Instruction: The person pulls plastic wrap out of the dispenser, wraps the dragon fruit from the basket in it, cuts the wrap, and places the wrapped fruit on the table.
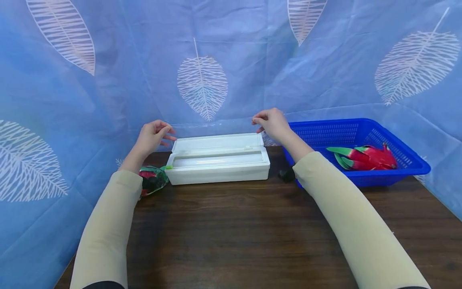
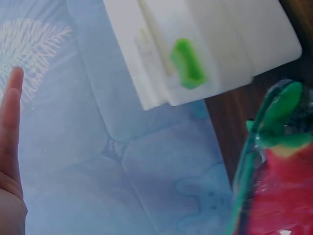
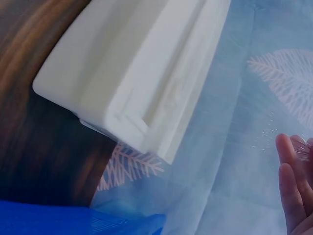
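A white cling film dispenser (image 1: 218, 173) stands on the table with its lid (image 1: 218, 142) raised at the back and a roll inside. Behind and above it, clear cling film (image 1: 211, 125) stretches between both hands, visible only as faint glints. My left hand (image 1: 149, 137) pinches the film beyond the box's left end, thumb near the fingertips. My right hand (image 1: 274, 123) pinches it above the right end; in the right wrist view, creased film (image 3: 302, 149) shows at the fingertips. A green slider (image 2: 188, 63) sits at the dispenser's left end.
A dragon fruit (image 2: 281, 191) wrapped in clear film lies left of the dispenser, partly behind my left forearm. At right, a blue basket (image 1: 364, 176) holds another dragon fruit (image 1: 377, 157). A small dark object (image 1: 286, 175) lies between basket and dispenser. A blue leaf-patterned cloth (image 1: 245, 72) hangs behind.
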The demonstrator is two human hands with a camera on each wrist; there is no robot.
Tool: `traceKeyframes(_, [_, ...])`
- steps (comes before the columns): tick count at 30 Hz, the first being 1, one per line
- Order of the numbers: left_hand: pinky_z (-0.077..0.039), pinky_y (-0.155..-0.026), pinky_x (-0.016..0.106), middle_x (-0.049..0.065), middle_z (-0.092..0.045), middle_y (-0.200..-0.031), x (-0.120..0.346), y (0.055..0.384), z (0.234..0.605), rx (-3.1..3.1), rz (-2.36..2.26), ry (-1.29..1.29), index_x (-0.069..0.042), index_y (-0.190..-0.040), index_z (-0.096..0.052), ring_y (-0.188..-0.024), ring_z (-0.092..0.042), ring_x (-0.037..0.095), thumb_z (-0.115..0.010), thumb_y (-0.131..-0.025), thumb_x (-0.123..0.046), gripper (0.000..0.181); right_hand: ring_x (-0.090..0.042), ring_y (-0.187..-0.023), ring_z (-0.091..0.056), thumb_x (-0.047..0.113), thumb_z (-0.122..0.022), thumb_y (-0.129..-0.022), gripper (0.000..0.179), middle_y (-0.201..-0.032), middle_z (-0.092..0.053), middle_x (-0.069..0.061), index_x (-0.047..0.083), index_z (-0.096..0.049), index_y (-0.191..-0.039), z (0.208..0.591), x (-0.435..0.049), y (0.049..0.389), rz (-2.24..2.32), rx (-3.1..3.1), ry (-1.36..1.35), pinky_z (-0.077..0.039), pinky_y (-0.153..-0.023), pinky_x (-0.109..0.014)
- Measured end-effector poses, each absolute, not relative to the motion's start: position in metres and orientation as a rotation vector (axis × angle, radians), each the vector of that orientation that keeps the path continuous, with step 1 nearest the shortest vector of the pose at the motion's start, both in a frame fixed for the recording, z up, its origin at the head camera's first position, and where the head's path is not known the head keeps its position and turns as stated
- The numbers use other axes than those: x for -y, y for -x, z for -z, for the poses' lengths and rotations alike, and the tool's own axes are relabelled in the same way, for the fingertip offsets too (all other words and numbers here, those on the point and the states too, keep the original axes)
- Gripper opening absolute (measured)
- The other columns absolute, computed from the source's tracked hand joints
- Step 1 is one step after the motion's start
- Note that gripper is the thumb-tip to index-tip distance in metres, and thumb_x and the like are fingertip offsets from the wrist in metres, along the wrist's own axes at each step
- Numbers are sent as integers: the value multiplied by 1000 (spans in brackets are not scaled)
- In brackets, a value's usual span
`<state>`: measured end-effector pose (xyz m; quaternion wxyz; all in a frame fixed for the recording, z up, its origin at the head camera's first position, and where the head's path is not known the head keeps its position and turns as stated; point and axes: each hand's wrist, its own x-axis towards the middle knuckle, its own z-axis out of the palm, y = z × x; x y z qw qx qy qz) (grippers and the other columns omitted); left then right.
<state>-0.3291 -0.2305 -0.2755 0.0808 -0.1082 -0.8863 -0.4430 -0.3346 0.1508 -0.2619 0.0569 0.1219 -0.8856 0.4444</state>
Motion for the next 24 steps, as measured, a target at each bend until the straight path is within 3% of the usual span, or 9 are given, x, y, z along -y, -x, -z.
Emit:
traceKeyframes(11, [-52, -89, 34, 17, -68, -108, 228, 328, 255, 2560, 1252, 322, 0, -115, -59, -96, -69, 21, -50, -101, -25, 30, -21, -83, -70, 20, -52, -101, 28, -111, -68, -14, 5, -67, -119, 240, -152, 339, -1385, 2623, -387, -54, -77, -33])
traceKeyframes(24, [-52, -88, 29, 16, -69, -107, 229, 321, 233, 2457, 1216, 357, 0, -115, -62, -92, -68, 14, -52, -101, -25, 30, -18, -75, -71, 23, -52, -101, 30, -110, -69, -12, 7, -67, -123, 217, -157, 339, -1351, 2572, -441, -52, -66, -24])
